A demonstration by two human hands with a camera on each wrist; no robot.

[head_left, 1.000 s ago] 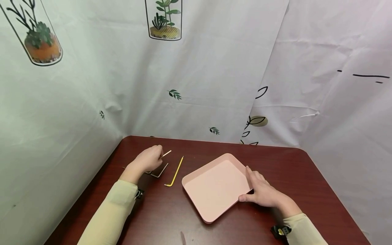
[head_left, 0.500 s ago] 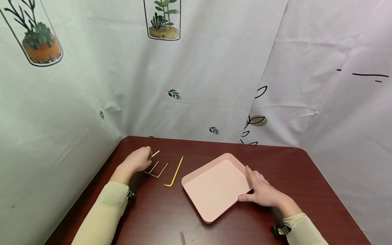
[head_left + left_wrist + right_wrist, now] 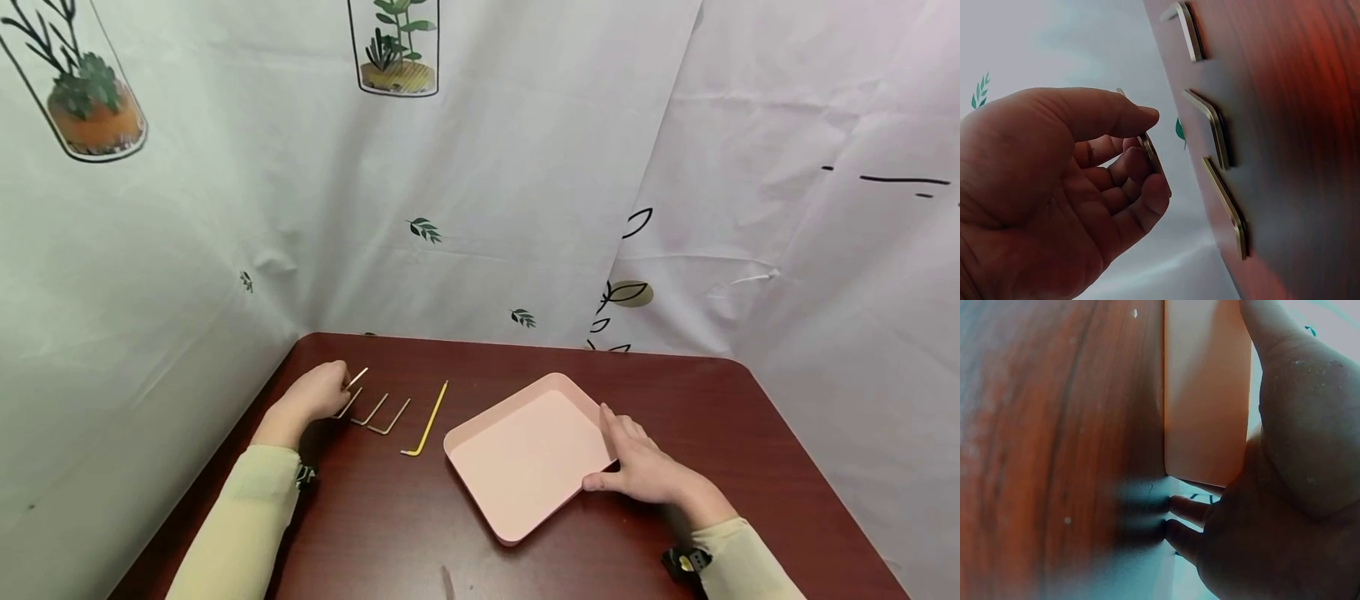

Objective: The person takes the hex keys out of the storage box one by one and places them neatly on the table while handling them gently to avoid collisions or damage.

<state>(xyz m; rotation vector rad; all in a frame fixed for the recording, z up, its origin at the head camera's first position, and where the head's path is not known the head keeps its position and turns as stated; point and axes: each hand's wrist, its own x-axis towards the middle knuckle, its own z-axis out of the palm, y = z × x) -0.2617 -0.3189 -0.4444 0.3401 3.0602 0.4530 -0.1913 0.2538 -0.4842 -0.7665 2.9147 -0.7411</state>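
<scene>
Near the table's left edge, my left hand [image 3: 313,393] pinches a thin metal L-shaped hex key [image 3: 1152,156] between thumb and fingers, above the table. Below and beside that hand lies a row of similar hex keys: one partly behind the fingers, a middle hex key [image 3: 372,411] and another hex key [image 3: 393,418]. Farther right lies a longer yellow hex key [image 3: 430,421]. My right hand [image 3: 637,465] rests at the right corner of a shallow pink tray [image 3: 525,454], thumb on one side and fairly straight fingers along the other. Nothing lies in the tray.
The dark red wooden table [image 3: 390,533] has rounded far corners. A pale printed curtain [image 3: 480,208] hangs behind it and on both sides. A dark mark [image 3: 447,581] shows on the table near the front.
My left hand has moved left and slightly nearer with the hex key in its fingers, uncovering more of the hex keys on the table. The right hand and tray have stayed put.
</scene>
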